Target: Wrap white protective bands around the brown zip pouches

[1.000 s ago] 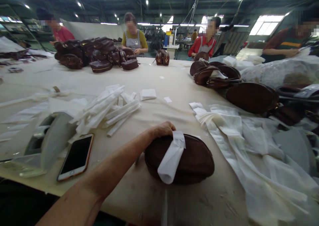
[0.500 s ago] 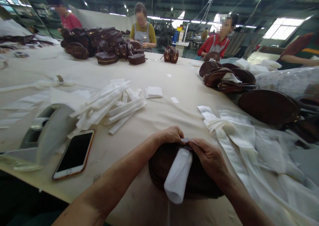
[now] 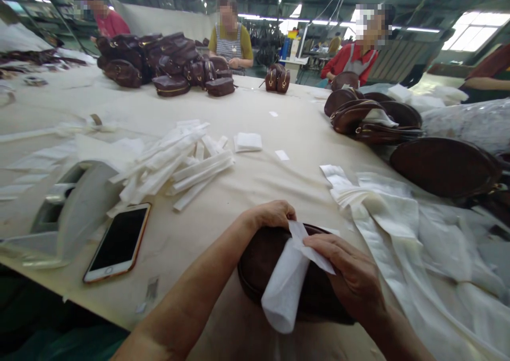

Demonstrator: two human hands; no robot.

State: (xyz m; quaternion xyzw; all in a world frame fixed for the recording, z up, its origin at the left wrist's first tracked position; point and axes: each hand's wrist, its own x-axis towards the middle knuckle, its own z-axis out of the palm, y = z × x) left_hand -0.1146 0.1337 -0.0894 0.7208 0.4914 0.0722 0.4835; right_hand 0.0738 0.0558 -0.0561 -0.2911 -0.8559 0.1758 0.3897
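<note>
A dark brown leather bag [image 3: 263, 260] lies on the table in front of me. Across its top sits a rolled piece of white paper [image 3: 285, 292], its open end towards me. My right hand [image 3: 345, 263] pinches a thin white paper strip [image 3: 298, 234] over the roll's far end. At the bag's far rim, my left hand [image 3: 274, 215] is closed, its fingertips against the strip's upper end. Whether it grips the strip or the bag's edge is hidden.
Left are a phone [image 3: 119, 241], a tape dispenser [image 3: 79, 207] and a pile of white strips [image 3: 175, 164]. White sheets [image 3: 382, 233] and brown bags [image 3: 444, 167] lie right. More bags [image 3: 151, 63] are heaped at the back, where several people stand.
My right hand has drawn back from the far rim towards me and to the right, bringing the white strip over the roll. My left hand stays at the rim. The view has shifted slightly.
</note>
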